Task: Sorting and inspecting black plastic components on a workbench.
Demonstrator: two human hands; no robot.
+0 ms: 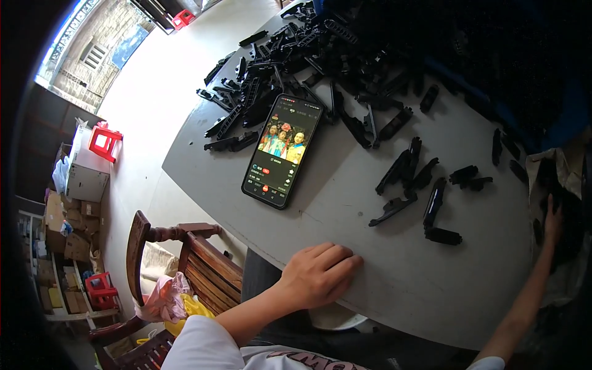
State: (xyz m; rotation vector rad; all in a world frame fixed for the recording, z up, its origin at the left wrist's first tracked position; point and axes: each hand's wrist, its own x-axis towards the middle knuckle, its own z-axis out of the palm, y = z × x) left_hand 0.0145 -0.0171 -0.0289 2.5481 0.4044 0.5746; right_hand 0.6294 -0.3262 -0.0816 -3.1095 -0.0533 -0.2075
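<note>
My left hand (pixel 324 274) rests at the near edge of the grey table (pixel 246 216), its fingers curled; anything inside them is hidden. Over at the far right, my right hand (pixel 553 221) reaches into an open sack (pixel 578 166) of dark contents, a finger stretched along the black parts; the rest of its fingers are partly hidden. Several loose black plastic parts (pixel 435 203), long and narrow, lie between my hands. A phone (pixel 264 192) with a lit screen lies face up beyond my left hand. Behind it spreads a large heap of similar black parts (pixel 296 46).
A wooden chair (pixel 209 265) with pink and yellow cloth or bags stands left of the table. Red stools (pixel 106 142), cartons (pixel 77 243) and a shelf line the left side. Something blue (pixel 493 102) edges the dark area at the upper right.
</note>
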